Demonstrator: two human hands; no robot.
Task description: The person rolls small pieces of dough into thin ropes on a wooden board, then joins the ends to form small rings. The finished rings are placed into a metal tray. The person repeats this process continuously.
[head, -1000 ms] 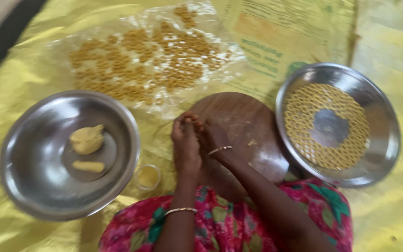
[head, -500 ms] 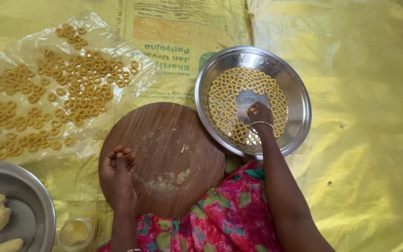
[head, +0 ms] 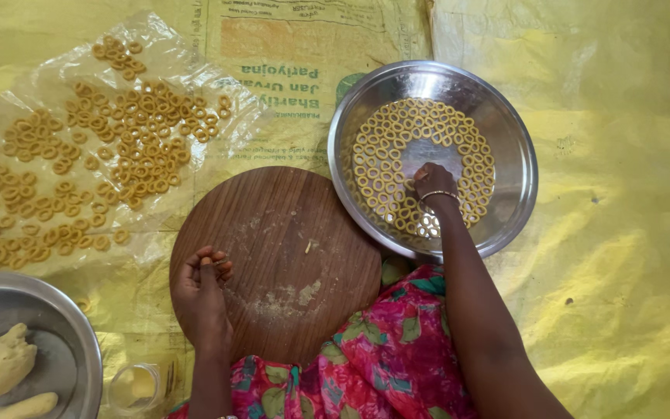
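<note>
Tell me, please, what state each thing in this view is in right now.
Steel plate: ringed with dough rings, bare centre.
Right hand: fingertips down in the plate.
Left hand: curled, resting on the round board.
Round board: floury, no dough.
Plastic sheet: spread with rings.
Steel bowl: holds dough lumps.
Small jar: open.

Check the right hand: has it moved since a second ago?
Yes. The right hand left the round wooden board, where it was beside the left hand, and now reaches into the steel plate of dough rings.

Sheet [head: 630, 233] yellow. Board [head: 273, 233] brown wood grain. Bowl [head: 513, 140] silver, rings [head: 381, 155] pale yellow. Cloth [head: 381, 365] pink, green floral, 6 o'clock.
</note>
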